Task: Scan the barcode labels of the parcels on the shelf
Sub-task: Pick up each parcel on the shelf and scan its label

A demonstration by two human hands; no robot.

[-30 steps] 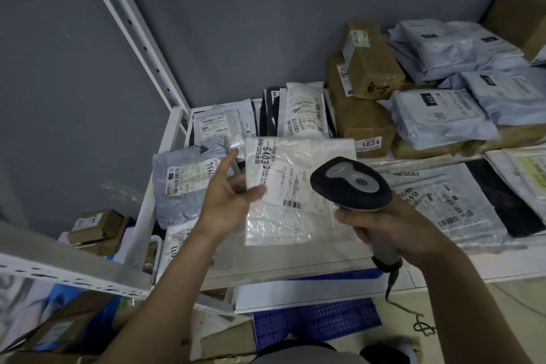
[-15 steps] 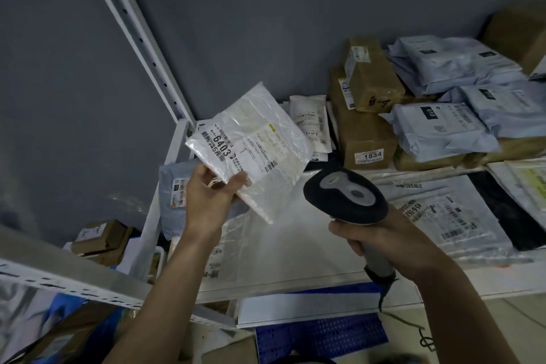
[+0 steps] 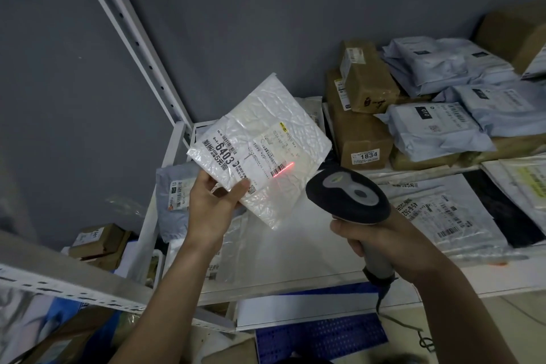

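My left hand (image 3: 213,206) pinches the lower corner of a white plastic parcel (image 3: 266,130) marked 6403 and holds it tilted above the white shelf (image 3: 298,248). My right hand (image 3: 381,241) grips the handle of a black and grey barcode scanner (image 3: 348,195), just right of the parcel and pointed at it. A red scan line (image 3: 283,169) lies across the barcode on the parcel's label.
Brown boxes (image 3: 363,91), one labelled 1834, and light blue mailers (image 3: 437,130) are stacked at the back right. A clear bagged parcel (image 3: 443,210) lies at right, a grey mailer (image 3: 174,195) at left. A slanted shelf post (image 3: 133,38) rises at left. Boxes (image 3: 97,241) sit lower left.
My left hand lifted the 6403 parcel off the shelf and turned it toward the scanner. The red scan line now shows on its barcode.
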